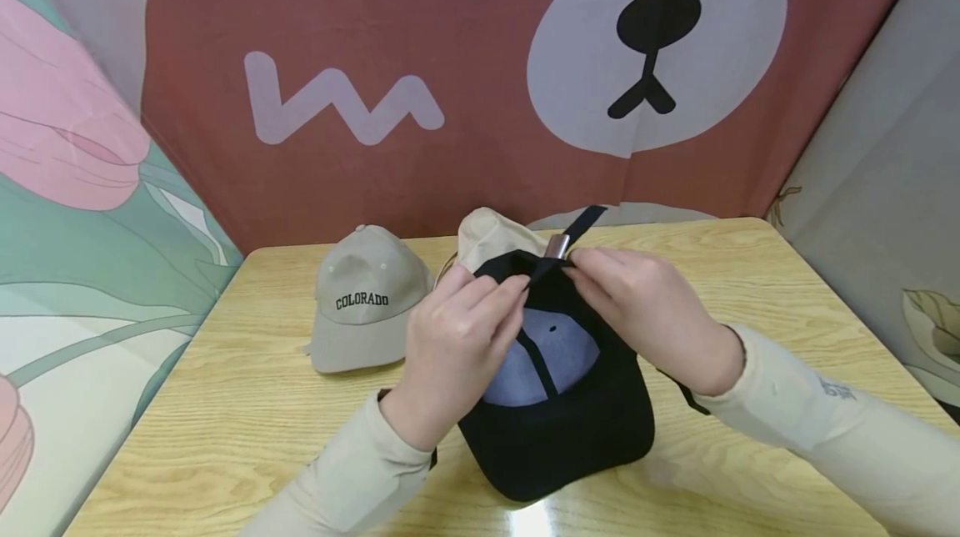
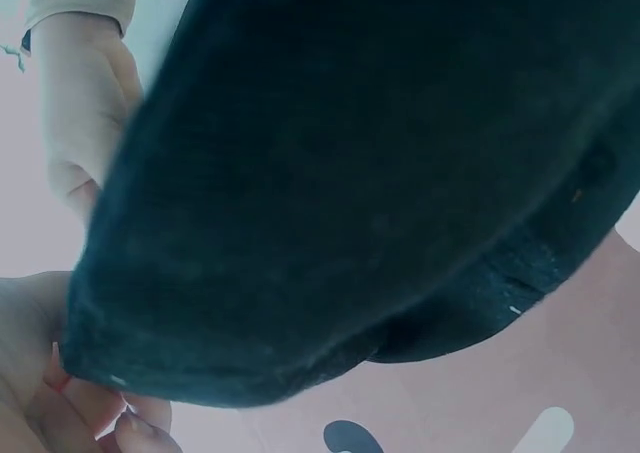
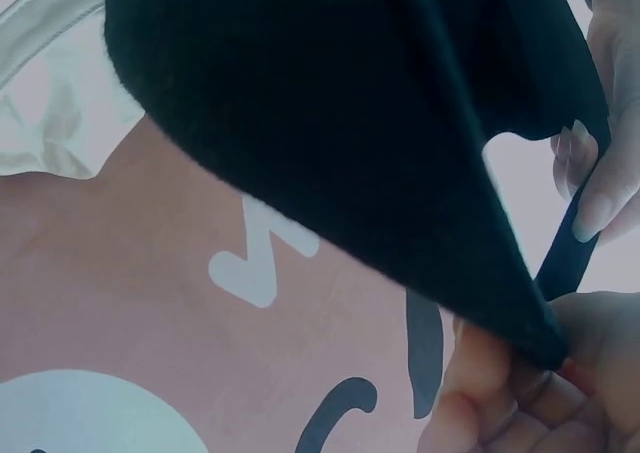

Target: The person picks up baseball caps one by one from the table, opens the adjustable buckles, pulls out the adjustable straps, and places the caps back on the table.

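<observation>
A black baseball cap (image 1: 622, 429) is held above the table with its inside towards me, showing a blue-grey lining (image 1: 480, 387). My left hand (image 1: 459, 341) pinches the cap's back strap (image 3: 568, 253) between thumb and fingers. On the other side of the back opening, my right hand (image 1: 648, 303) pinches the cap's edge close to a metal buckle (image 1: 557, 246). The strap's loose end (image 1: 585, 224) sticks up beyond the buckle. In the left wrist view the black cap (image 2: 330, 173) covers most of the picture. The right wrist view shows the fingertips of both hands on it.
A beige cap (image 1: 367, 295) lettered COLORADO stands on the wooden table (image 1: 225, 420), left of my hands. A cream cap (image 1: 491, 238) sits behind the black one, partly hidden. Behind the table hangs a reddish-brown cloth (image 1: 465, 170) with a cartoon face.
</observation>
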Motion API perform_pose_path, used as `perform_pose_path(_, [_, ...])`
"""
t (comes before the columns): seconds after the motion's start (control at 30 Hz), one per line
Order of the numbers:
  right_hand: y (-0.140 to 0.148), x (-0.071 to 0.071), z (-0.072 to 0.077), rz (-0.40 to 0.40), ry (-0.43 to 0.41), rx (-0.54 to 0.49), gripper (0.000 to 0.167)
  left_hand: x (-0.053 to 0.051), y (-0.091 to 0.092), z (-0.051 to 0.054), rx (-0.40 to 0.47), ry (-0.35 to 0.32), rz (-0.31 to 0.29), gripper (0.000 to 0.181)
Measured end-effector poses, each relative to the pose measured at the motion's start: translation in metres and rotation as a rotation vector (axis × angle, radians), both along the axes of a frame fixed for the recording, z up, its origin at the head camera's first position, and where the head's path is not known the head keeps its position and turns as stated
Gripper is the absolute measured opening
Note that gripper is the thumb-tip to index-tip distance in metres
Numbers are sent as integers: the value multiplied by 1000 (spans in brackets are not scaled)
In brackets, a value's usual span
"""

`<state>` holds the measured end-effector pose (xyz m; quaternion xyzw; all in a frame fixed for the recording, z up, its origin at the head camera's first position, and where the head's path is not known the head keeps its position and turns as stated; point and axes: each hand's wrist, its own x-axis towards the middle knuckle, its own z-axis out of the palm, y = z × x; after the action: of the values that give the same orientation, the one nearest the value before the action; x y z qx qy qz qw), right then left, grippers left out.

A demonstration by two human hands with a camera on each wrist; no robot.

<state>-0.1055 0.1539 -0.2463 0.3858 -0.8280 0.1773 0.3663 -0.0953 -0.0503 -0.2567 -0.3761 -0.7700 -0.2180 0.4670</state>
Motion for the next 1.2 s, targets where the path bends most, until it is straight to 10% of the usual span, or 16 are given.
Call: perform_pose_path(1.2, [7, -1, 1, -26, -31, -21, 28, 3, 1, 0, -11, 2, -9, 10])
